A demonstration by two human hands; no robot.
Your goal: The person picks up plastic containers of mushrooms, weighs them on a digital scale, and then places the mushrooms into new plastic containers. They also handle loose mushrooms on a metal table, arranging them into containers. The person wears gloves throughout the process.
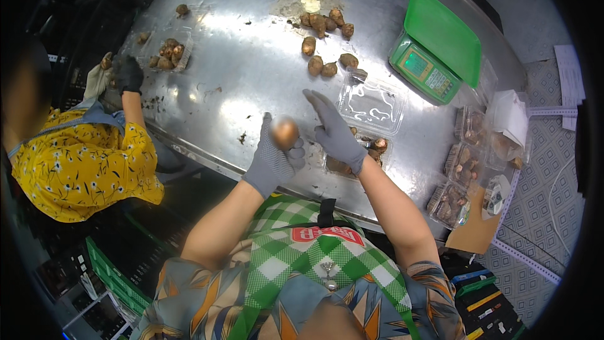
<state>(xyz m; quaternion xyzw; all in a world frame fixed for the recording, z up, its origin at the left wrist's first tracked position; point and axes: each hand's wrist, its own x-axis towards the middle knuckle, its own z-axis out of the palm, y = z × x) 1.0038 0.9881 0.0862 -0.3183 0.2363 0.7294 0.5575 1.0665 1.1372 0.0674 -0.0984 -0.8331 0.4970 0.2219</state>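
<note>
My left hand (270,163), in a grey knit work glove, grips a brown root vegetable (285,133) that looks like a small taro corm. To its right my right hand (337,132), gloved alike, has its index finger stretched out over the table and its other fingers partly curled; nothing shows in it. Under and beside the right wrist is a clear plastic clamshell box (389,156) holding several corms (379,145), partly hidden by that hand. Its transparent lid (373,106) lies folded back flat on the table side.
Several loose corms (317,23) lie farther up the steel table (236,71). A green digital scale (427,68) stands at right, with filled clamshell boxes (465,165) near the table's edge. At left, a co-worker's gloved hands (127,74) work beside another box of corms (171,54).
</note>
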